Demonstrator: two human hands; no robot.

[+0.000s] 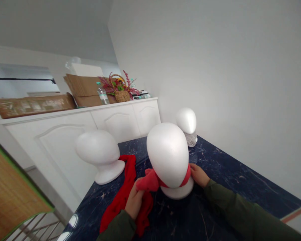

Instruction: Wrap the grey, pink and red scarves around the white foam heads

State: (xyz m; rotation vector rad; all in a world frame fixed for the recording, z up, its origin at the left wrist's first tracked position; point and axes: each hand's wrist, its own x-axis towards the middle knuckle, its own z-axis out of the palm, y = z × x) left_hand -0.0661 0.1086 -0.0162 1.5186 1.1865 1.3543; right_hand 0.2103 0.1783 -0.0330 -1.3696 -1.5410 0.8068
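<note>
A white foam mannequin head [168,154] stands on a dark blue marbled table [228,180] in front of me. A red scarf [125,190] is wrapped around its neck, and its loose end trails left across the table. My left hand [134,200] grips a bunched part of the scarf just left of the neck. My right hand [198,174] rests against the right side of the neck, touching the red band there. Both sleeves are dark green.
A second foam head [100,154] stands to the left and a third [187,122] at the back with white cloth at its base. Behind is a white cabinet [90,124] bearing cardboard, a water bottle [102,93] and a flower basket [120,88]. A white wall runs along the right.
</note>
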